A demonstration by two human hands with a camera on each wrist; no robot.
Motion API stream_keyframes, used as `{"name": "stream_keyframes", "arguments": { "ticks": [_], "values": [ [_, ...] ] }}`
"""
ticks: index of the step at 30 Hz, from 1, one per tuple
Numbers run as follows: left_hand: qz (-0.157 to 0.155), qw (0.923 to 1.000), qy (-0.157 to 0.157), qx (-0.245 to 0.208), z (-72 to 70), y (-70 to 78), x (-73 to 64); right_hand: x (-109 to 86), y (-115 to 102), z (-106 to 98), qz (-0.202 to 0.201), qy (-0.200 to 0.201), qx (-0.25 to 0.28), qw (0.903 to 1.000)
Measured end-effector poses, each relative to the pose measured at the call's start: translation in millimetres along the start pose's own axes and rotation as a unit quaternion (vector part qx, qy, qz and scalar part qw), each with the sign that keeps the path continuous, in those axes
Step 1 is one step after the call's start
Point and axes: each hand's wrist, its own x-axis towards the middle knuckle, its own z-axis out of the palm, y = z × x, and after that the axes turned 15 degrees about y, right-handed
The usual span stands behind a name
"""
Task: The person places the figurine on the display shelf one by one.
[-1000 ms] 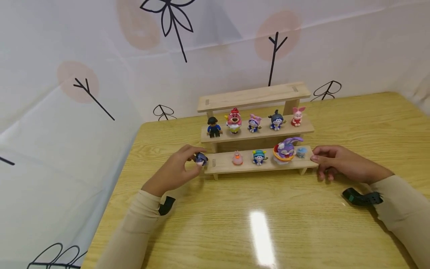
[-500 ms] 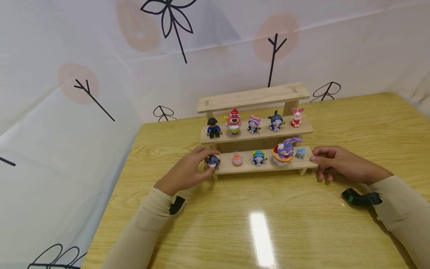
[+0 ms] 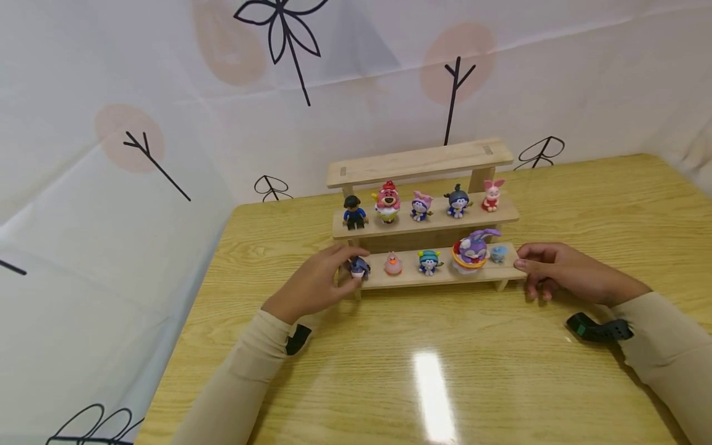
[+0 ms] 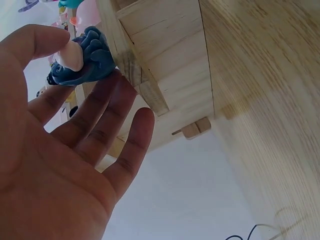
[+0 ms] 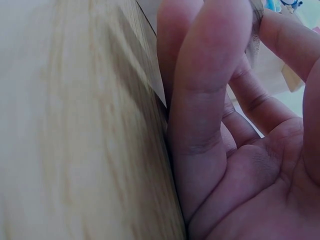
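Note:
My left hand (image 3: 317,282) pinches a small dark-blue donkey figurine (image 3: 360,267) between thumb and fingers at the left end of the stand's lowest tier. In the left wrist view, the thumb lies on the pale part of the figurine (image 4: 95,56), right at the shelf edge, with the other fingers behind and below. My right hand (image 3: 581,272) holds the right end of the wooden tiered stand (image 3: 408,279), thumb at the top edge and fingers curled below. Beside the donkey stand a pink bird figurine (image 3: 393,264), a teal-hatted figurine (image 3: 428,262), a purple rabbit figurine (image 3: 473,248) and a small light-blue figurine (image 3: 499,253).
On the middle tier are a dark-capped figure (image 3: 354,213), a pink bear (image 3: 387,203), a pink-hatted figurine (image 3: 421,206), a dark-hatted figurine (image 3: 458,203) and a piglet (image 3: 492,196). Behind the wooden table (image 3: 356,358) hangs a patterned white cloth (image 3: 367,117).
My left hand has carried the donkey figurine rightward from beside the stand onto the left end of the lowest tier. The right hand stays at the stand's right end.

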Motion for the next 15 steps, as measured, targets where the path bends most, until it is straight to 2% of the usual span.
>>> {"name": "stream_keyframes", "arguments": {
  "ticks": [15],
  "values": [
    [-0.012, 0.9998, 0.004, 0.012, 2.0, 1.8, -0.2, 0.6, 1.2, 2.3, 0.014, 0.011, 0.004, 0.9998]
  ]
}}
